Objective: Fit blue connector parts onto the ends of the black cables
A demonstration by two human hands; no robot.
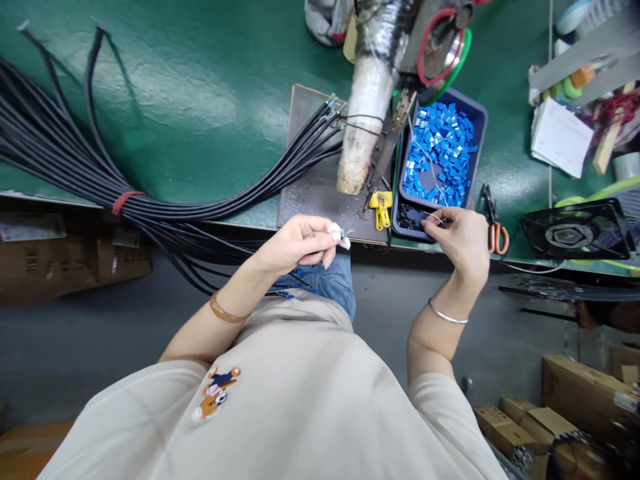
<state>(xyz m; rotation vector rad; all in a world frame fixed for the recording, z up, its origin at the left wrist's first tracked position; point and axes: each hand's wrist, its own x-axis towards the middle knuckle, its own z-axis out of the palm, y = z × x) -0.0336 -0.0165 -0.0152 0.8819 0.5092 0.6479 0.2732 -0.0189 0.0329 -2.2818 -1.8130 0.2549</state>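
My left hand (300, 245) is closed in a pinch at the bench's front edge, holding the stripped end of a black cable (280, 288) whose thin coloured wires show at my taped fingertip. My right hand (461, 240) is closed over the near end of a dark blue tray (477, 123), pinching a thin silvery wire (436, 219). The tray holds several small blue parts (440, 157) and some black ones at its near end.
A thick bundle of black cables (75, 167), tied with a red band, fans across the green bench (200, 87) onto a dark plate (315, 193). A wrapped tool (365, 120) with a yellow clip stands there. Orange-handled cutters (495, 230), a small fan (575, 233), cardboard boxes (585, 393) below.
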